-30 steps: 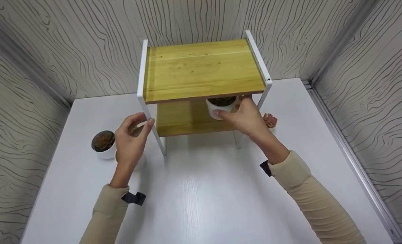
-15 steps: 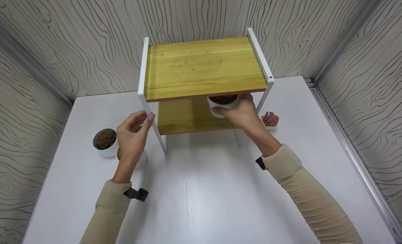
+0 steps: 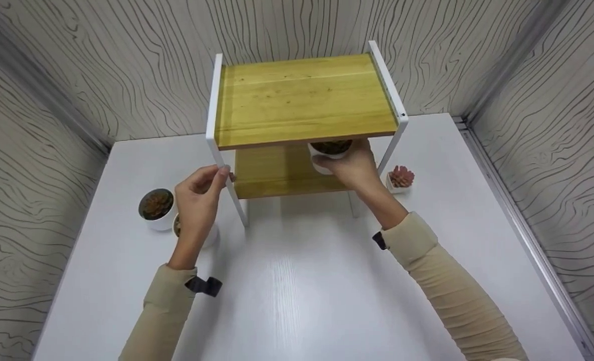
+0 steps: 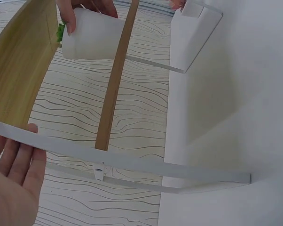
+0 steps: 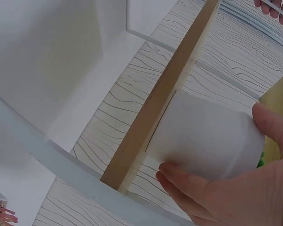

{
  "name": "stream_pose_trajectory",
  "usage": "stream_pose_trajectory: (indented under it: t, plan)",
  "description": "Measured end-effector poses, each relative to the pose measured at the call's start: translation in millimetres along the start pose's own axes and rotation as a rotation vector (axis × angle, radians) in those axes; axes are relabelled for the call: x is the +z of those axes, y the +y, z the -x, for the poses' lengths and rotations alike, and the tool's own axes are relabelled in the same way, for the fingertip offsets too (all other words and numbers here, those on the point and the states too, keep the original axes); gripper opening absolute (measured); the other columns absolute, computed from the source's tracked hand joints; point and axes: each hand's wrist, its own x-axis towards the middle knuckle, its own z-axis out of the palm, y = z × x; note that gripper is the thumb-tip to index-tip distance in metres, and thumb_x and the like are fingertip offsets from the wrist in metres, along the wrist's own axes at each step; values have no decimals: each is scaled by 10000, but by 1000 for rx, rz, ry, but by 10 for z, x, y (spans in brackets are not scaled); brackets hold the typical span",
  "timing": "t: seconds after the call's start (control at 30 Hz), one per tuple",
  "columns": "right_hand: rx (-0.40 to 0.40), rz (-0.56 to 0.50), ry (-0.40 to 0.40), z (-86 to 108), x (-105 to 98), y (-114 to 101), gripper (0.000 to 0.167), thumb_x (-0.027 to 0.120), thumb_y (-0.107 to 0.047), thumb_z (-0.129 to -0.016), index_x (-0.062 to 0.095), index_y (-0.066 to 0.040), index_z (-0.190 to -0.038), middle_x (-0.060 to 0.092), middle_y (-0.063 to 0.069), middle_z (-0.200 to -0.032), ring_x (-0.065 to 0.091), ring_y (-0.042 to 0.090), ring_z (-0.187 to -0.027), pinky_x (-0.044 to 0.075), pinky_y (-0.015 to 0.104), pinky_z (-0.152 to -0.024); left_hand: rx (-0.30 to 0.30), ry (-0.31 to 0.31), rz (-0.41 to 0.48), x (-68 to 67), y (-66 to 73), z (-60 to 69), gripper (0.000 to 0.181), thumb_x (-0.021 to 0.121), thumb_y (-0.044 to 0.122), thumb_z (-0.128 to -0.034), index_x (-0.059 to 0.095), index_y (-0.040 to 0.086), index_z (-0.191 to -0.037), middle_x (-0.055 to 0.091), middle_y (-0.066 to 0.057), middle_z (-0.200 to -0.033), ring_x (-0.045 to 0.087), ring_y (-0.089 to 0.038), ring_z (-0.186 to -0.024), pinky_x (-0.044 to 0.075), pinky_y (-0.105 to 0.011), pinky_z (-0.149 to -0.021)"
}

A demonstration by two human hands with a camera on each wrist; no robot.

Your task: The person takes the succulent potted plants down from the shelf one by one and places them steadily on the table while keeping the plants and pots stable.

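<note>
A two-tier rack with yellow wooden boards (image 3: 302, 100) and white side frames stands on the white table. My left hand (image 3: 196, 198) pinches the left front post (image 4: 132, 162) between thumb and fingers. Under the top board, my right hand (image 3: 359, 168) grips a white pot (image 5: 205, 136) with a dark green plant in it. The pot is upright near the right end of the lower board (image 3: 271, 175), and its base seems to touch that board. In the head view the top board's front edge hides part of the plant.
Left of the rack stand a white pot with a brownish succulent (image 3: 156, 205) and another white pot (image 3: 209, 235), partly covered by my left hand. A pink-red succulent (image 3: 401, 178) in a small white pot is at the right. Patterned walls (image 3: 297, 25) enclose the table.
My right hand's thumb has shifted across the pot's front, and the right forearm has come slightly left. The left hand stays at the post, its thumb a little higher. The head view has shifted slightly.
</note>
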Motion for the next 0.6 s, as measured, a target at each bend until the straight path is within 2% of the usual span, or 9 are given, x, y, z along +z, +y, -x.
stream_pose_trajectory:
  t: [0.17,0.27,0.4,0.5,0.6]
  plan:
    - [-3,-5,4,-2,17,6,1009,868,-233,-859,214,-49,-1605,333,187,-1623,357,307,-1547,316,488,-1307,-18,-2,24,-1,4,10,200,739,261,-1000,798,88,-1081,801,-15,-948,769,-225,-950,628,-238,-902]
    - [-10,-10,7,-8,26,2,990,868,-222,-857,235,-39,-1597,348,191,-1615,366,310,-1547,320,487,-1305,-16,-8,58,-2,10,9,181,732,210,-1004,796,53,-1067,804,16,-932,779,-181,-929,634,-249,-898]
    - [-16,-2,18,-20,40,-7,988,872,-226,-848,247,-36,-1588,358,191,-1604,380,306,-1538,331,478,-1299,-6,-18,106,-5,20,0,155,715,134,-1008,788,5,-1053,803,44,-910,785,-113,-892,645,-323,-914]
    - [-16,2,26,-28,45,-10,1002,883,-237,-839,245,-42,-1587,363,190,-1599,388,301,-1531,333,468,-1300,-20,-18,104,-5,21,-4,154,712,143,-1011,793,19,-1052,798,72,-904,784,-103,-889,642,-338,-924]
    - [-23,-8,31,-35,46,-6,1014,900,-246,-826,256,-48,-1584,381,184,-1590,400,295,-1524,338,460,-1296,-40,-19,90,-1,17,-5,164,714,174,-1013,797,40,-1056,796,76,-906,782,-113,-896,641,-302,-918]
